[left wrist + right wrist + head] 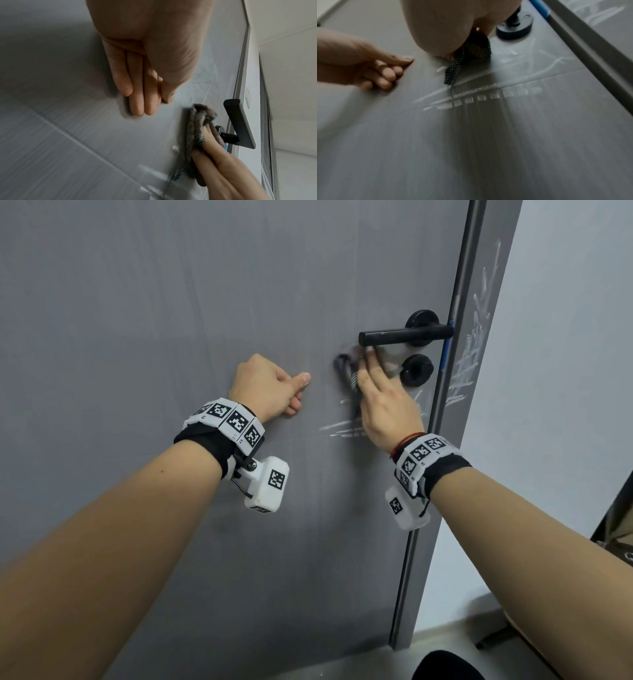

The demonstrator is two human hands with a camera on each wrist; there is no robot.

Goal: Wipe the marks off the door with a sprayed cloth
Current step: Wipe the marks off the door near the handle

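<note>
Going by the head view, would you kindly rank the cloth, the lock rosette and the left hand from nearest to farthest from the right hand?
1. cloth: under the right hand, pressed to the door.
2. lock rosette: just right of its fingers.
3. left hand: farther left, resting on the door.

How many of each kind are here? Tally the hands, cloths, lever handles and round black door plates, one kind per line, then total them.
Hands: 2, left hand and right hand
Cloth: 1
Lever handle: 1
Round black plates: 2, upper plate and lower plate
Total: 6
</note>
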